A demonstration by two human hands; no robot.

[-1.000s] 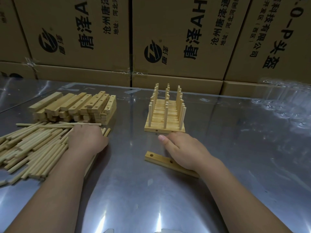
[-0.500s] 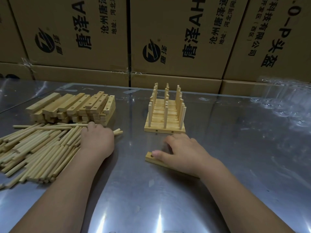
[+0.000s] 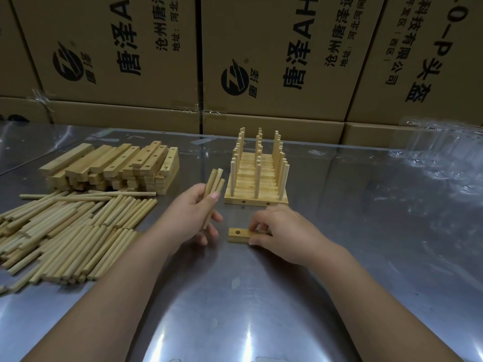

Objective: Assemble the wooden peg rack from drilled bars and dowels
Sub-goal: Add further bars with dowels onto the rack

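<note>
Three dowels point(image 3: 214, 182), or so it seems from the tips that show, are bunched together in the left hand point(image 3: 192, 218). Its thumb and curled fingers grip them around the middle. They tilt a little to the right, and their lower ends poke out beneath the fingers.

The right hand point(image 3: 286, 228) pinches a drilled bar point(image 3: 238, 235) between thumb and fingertips. The bar lies flat on the steel table point(image 3: 261, 296) with one hole facing up at its left end, and the rest of it is hidden under the hand.

Just beyond both hands stands the partly built peg rack point(image 3: 257, 178). It is made of bars laid side by side, carries three rows of upright pegs, and shows two holes in its near face. The tips of the held dowels are just left of it, not touching.

Farther left, a pile of loose dowels point(image 3: 70, 231) lies spread on the table. Behind the pile is a stack of drilled bars point(image 3: 112, 165).

Cardboard boxes point(image 3: 274, 61) printed with black characters line the far edge of the table. Crumpled clear plastic point(image 3: 444, 158) lies at the far right.
</note>
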